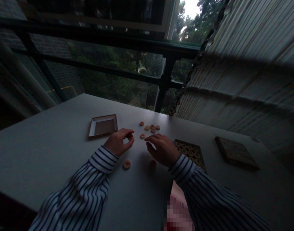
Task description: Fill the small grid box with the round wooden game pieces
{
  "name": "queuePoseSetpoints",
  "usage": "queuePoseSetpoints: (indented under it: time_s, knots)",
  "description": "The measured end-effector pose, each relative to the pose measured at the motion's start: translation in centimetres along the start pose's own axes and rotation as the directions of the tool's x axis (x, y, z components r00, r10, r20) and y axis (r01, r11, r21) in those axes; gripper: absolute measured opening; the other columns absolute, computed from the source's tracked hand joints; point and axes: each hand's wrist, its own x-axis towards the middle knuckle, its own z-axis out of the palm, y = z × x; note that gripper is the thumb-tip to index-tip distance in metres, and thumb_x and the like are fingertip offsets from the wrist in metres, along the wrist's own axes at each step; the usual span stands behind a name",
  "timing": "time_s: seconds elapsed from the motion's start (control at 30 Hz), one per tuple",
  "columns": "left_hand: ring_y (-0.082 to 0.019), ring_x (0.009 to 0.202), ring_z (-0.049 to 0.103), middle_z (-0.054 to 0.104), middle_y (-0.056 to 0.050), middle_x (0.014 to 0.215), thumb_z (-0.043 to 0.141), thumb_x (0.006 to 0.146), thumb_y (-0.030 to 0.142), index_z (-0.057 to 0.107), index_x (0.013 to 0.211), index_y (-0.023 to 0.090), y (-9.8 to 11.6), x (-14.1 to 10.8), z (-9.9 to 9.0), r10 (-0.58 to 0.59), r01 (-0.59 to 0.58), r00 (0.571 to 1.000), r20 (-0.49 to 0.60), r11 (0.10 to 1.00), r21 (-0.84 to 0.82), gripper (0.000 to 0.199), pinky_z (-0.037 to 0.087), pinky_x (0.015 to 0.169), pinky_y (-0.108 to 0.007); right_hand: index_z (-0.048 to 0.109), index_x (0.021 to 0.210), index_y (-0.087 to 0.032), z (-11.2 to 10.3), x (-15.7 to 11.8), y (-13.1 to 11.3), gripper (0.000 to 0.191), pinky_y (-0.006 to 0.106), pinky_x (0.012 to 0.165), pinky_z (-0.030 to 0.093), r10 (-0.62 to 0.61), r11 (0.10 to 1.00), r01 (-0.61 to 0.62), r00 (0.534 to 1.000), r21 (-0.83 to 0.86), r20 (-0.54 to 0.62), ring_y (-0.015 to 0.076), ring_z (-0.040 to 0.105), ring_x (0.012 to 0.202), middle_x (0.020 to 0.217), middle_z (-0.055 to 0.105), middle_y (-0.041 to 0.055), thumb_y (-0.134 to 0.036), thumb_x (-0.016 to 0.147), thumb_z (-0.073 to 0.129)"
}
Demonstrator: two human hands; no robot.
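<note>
In the head view, the left hand (118,142) has its thumb and finger curled close together; I can't tell if they hold anything. The right hand (164,149) is partly open, near a small round piece (142,136) on the white surface (65,154). More round pieces (152,130) sit just past it. An open tray (89,132) is beside the left hand.

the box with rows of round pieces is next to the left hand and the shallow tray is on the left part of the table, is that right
Not quite: the box with rows of round pieces is next to the right hand, as the head view shows. The shallow tray is indeed on the left part of the table.
</note>
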Motion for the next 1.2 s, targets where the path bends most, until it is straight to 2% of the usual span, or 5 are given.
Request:
queuePoseSetpoints:
  time_s: [0.37, 0.93, 1.2]
  knots:
    - [-0.014, 0.070, 0.058, 0.061, -0.005, 0.078, 0.053, 0.071, 0.020, 0.054, 0.096, 0.012, 0.4, 0.2, 0.0, 0.087, -0.087, 0.993, -0.080, 0.996, 0.009, 0.026, 0.049, 0.067, -0.029, 0.059, 0.094, -0.017, -1.6, 0.4, 1.0, 0.020, 0.026, 0.072, 0.040, -0.034, 0.998, 0.042, 0.990, 0.055, -0.140, 0.0138, 0.055, 0.080, 0.089, 0.062, 0.0064, -0.016, 0.080, 0.044]
    - [-0.013, 0.072, 0.058, 0.062, -0.004, 0.080, 0.056, 0.072, 0.021, 0.054, 0.096, 0.014, 1.6, 0.1, 0.3, 0.125, -0.139, 0.979, -0.158, 0.987, -0.079, 0.025, 0.050, 0.066, -0.028, 0.059, 0.090, -0.017, -4.3, -0.5, 1.7, 0.018, 0.025, 0.069, 0.041, -0.033, 0.997, 0.044, 0.983, 0.060, -0.179, 0.0128, 0.057, 0.075, 0.081, 0.064, 0.0048, -0.016, 0.079, 0.046]
    - [-0.013, 0.071, 0.058, 0.062, -0.004, 0.079, 0.056, 0.072, 0.021, 0.054, 0.096, 0.014, 2.0, 0.1, 0.4, 0.153, -0.170, 0.974, -0.165, 0.981, -0.093, 0.025, 0.050, 0.065, -0.027, 0.061, 0.089, -0.016, -6.2, -2.0, 2.7, 0.018, 0.026, 0.067, 0.044, 0.032, 0.998, -0.022, 0.981, 0.055, -0.192, 0.0138, 0.058, 0.074, 0.083, 0.064, 0.0064, -0.018, 0.079, 0.047]
